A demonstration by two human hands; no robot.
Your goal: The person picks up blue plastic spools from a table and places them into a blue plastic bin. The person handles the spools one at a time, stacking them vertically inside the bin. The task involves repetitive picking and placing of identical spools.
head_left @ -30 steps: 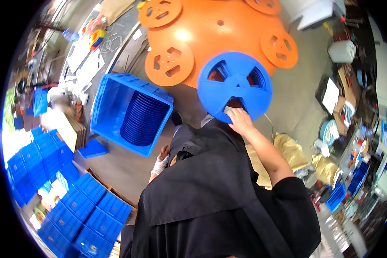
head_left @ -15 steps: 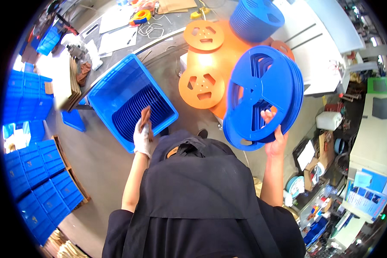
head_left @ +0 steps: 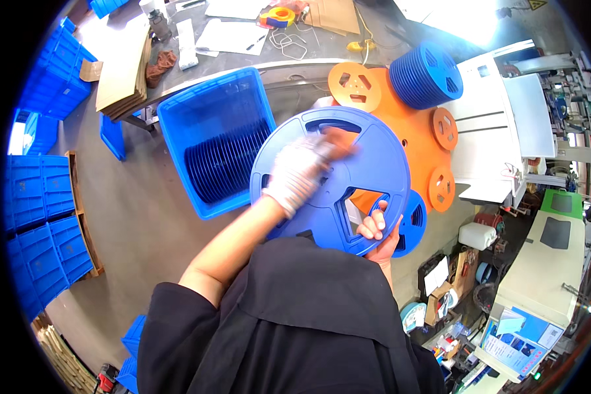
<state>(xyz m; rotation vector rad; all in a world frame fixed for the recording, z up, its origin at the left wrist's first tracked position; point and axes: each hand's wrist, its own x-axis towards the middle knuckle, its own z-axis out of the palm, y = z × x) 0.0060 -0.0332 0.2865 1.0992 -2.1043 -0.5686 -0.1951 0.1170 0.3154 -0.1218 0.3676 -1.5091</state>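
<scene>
A large blue plastic reel [head_left: 377,154] is held up in front of me, its flat face toward me. My bare right hand [head_left: 381,236] grips its lower right rim, with fingers through a window-like cutout. Across the face lies my gloved left hand [head_left: 294,172], blurred by motion, closed on a brown cloth [head_left: 340,143] that touches the reel near its upper cutout. Behind the reel's right edge, another blue reel [head_left: 414,226] partly shows. To the left, a blue crate [head_left: 207,108] holds a row of blue reels [head_left: 226,161] standing on edge.
An orange rack [head_left: 407,138] with small orange discs stands beyond the reel, carrying a stack of blue reels [head_left: 417,75]. A grey workbench [head_left: 236,56] holds papers, tape and cardboard. Blue crates [head_left: 46,243] sit on pallets at left. Machinery [head_left: 538,262] lines the right.
The right hand has brought a reel leftward, in front of my body. The left hand with the cloth has moved from beside the crate onto the reel's face. The view has shifted.
</scene>
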